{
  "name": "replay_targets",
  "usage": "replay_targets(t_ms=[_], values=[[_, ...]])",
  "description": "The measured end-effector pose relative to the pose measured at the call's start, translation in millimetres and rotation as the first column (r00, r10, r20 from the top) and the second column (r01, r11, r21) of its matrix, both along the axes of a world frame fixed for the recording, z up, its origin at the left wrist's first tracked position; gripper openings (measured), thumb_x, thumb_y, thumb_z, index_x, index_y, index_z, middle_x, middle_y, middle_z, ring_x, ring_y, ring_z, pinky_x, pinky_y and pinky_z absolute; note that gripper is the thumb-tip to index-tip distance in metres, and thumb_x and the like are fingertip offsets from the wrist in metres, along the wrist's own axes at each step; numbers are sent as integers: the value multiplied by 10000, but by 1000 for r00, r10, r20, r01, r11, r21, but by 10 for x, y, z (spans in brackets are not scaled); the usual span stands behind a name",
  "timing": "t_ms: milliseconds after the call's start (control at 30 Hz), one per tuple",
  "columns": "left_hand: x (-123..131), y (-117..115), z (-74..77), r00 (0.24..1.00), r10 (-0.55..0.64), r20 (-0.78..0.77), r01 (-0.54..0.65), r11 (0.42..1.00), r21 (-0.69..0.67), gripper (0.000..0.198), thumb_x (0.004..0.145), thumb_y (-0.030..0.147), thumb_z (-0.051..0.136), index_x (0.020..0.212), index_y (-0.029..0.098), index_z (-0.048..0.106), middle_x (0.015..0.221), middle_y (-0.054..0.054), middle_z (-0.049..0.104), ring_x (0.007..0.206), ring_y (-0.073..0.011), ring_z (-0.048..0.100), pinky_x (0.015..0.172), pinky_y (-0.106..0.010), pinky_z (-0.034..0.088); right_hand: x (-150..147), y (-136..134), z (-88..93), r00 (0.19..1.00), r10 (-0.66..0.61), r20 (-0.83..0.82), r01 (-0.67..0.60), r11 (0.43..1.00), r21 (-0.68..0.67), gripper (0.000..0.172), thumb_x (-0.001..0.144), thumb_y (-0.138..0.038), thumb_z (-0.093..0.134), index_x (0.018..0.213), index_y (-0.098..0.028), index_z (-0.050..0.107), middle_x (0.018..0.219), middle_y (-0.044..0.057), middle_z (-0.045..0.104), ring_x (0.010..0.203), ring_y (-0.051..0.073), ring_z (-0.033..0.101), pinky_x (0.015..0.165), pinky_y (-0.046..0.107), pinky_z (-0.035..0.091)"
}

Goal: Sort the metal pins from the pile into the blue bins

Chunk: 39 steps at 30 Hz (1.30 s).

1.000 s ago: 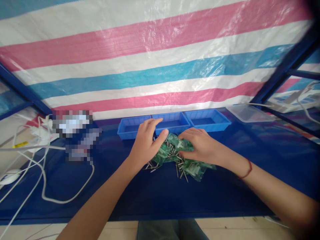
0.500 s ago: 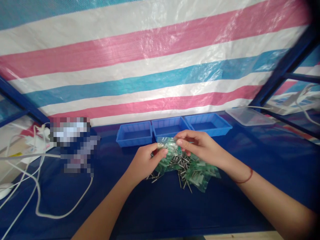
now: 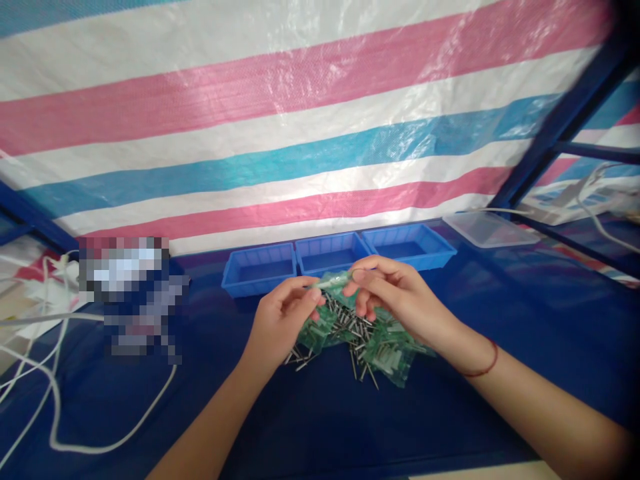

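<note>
A heap of small green plastic bags (image 3: 387, 347) and loose metal pins (image 3: 357, 330) lies on the dark blue table (image 3: 310, 413). My left hand (image 3: 283, 320) and my right hand (image 3: 395, 293) hover just above the heap. Both pinch the same small green bag (image 3: 333, 281) between thumb and fingers, the left at its left end, the right at its right end. A red string circles my right wrist.
Three blue trays (image 3: 257, 270) (image 3: 327, 253) (image 3: 410, 245) stand in a row behind the heap. A clear plastic tray (image 3: 490, 228) sits at the back right. White cables (image 3: 55, 413) and a pixelated patch lie at the left. A striped tarp hangs behind.
Both hands lay flat on the heap a second ago. They have since lifted one small green bag and now hold it between them above the pile.
</note>
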State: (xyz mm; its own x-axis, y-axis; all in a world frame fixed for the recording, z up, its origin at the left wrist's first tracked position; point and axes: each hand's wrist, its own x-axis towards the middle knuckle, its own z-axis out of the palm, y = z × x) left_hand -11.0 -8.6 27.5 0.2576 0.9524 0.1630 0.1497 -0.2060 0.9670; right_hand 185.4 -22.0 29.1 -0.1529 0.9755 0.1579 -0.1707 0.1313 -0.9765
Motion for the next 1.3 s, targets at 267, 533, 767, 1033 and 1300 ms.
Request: replay_targets(t_ms=[267, 533, 767, 1033, 1300], values=[[27, 17, -27, 997, 78, -2, -78, 992, 99, 236, 808, 343, 638, 966, 173, 680, 775, -20, 704, 658, -128, 652, 640, -222, 507, -7, 11, -19, 993, -108, 55, 96, 977, 189, 140, 799, -249, 657, 917, -201, 597, 770, 4, 675, 637, 115, 633, 569, 252, 536], [-28, 80, -61, 983, 137, -121, -119, 982, 146, 229, 803, 362, 631, 888, 164, 707, 791, -31, 713, 715, -157, 643, 668, -245, 491, -16, 1, -47, 985, -147, 90, 124, 967, 222, 276, 837, -261, 616, 1087, -215, 507, 763, 0, 650, 661, 132, 644, 628, 284, 539], [-511, 522, 32, 813, 563, -148, -472, 786, 400, 365, 829, 441, 573, 1040, 155, 655, 900, -69, 715, 845, -204, 653, 794, -309, 475, -3, -7, -16, 972, -198, 128, 166, 960, 226, 313, 862, -361, 571, 1116, -217, 458, 905, 34, 589, 681, 136, 621, 588, 288, 520], [-514, 465, 76, 538, 682, -495, -234, 685, 690, 287, 858, 358, 540, 1060, 193, 659, 1092, -101, 658, 1034, -284, 548, 929, -427, 380, 71, 23, -93, 635, -331, 698, -18, 897, 442, 190, 825, -316, 587, 962, -185, 590, 856, 54, 620, 721, 180, 562, 685, 351, 465], [-216, 204, 74, 765, 354, -538, 56, 796, 603, 198, 888, 278, 509, 970, 199, 671, 954, -48, 692, 921, -202, 587, 879, -328, 418, 106, 50, -61, 466, -366, 805, -179, 852, 491, 183, 907, -239, 477, 884, -177, 647, 861, 86, 656, 843, 232, 588, 774, 400, 450]])
